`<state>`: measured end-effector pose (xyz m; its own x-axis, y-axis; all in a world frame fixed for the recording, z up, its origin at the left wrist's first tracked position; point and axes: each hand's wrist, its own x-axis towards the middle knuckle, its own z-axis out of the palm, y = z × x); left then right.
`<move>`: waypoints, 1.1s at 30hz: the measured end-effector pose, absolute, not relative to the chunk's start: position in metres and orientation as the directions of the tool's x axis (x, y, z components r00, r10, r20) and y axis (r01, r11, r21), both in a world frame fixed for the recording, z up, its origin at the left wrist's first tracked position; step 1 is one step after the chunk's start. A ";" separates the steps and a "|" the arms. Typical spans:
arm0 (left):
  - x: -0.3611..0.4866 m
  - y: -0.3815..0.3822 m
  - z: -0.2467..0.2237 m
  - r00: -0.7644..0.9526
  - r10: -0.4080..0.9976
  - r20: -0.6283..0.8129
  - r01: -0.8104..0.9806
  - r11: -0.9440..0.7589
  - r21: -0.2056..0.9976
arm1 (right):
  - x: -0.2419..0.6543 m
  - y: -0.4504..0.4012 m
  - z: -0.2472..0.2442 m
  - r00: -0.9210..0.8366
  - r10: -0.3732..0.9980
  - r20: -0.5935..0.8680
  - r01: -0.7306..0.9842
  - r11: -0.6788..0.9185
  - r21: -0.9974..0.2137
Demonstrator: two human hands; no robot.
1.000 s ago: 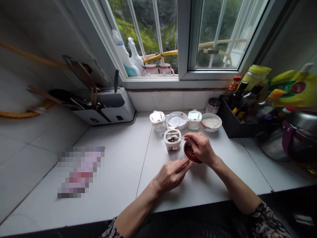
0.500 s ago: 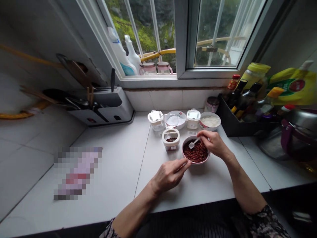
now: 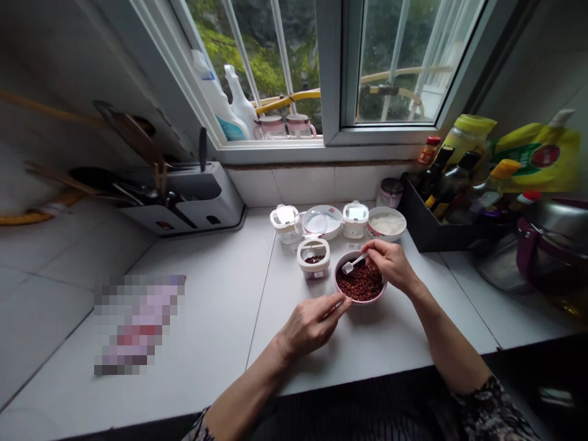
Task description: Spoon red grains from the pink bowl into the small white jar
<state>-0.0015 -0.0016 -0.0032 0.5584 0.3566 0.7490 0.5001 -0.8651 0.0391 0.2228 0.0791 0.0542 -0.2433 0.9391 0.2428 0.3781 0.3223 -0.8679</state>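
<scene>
A small white spoon [image 3: 353,264] is pinched between the thumb and fingers of my right hand [image 3: 389,263]. Its scoop end is over the left part of a bowl [image 3: 367,301] with a pink rim. Dark red, dried peppercorn-like bits [image 3: 361,283] fill much of that bowl. My left hand [image 3: 313,323] grips the bowl's near-left rim with its fingertips. Just left of the bowl stands a clear seasoning jar [image 3: 313,267] with a cream collar, its clear lid up and some of the same red bits inside.
Behind are two lidded seasoning jars [image 3: 285,223] [image 3: 355,220], a bowl of white grains [image 3: 386,225] and a white dish [image 3: 328,228]. A dark bottle caddy [image 3: 425,229] and a steel pot [image 3: 498,263] stand right. A utensil holder [image 3: 227,199] and a blurred packet [image 3: 142,324] lie left.
The spoon's scoop end has shifted slightly up and left within the bowl as my right hand moved. My left hand still holds the rim. The whole view has shifted a little.
</scene>
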 end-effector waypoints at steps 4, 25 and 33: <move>-0.001 -0.001 -0.002 0.555 0.348 0.756 0.498 -0.866 0.033 | 0.223 0.082 0.055 -0.200 0.972 0.127 0.263 0.178 -0.948; 0.000 -0.001 -0.001 0.550 0.331 0.767 0.514 -0.858 0.001 | 0.182 0.063 0.060 -0.106 0.890 0.442 0.213 0.455 -0.865; 0.002 -0.001 0.000 0.536 0.324 0.779 0.523 -0.852 -0.006 | 0.179 0.060 0.055 -0.470 0.450 0.759 0.471 0.856 -0.215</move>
<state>0.0017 -0.0008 -0.0002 0.5365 0.3240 0.7792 0.5233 -0.8521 -0.0060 0.1789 0.0604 0.0551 -0.4701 0.4496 0.7595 0.4709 0.8556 -0.2151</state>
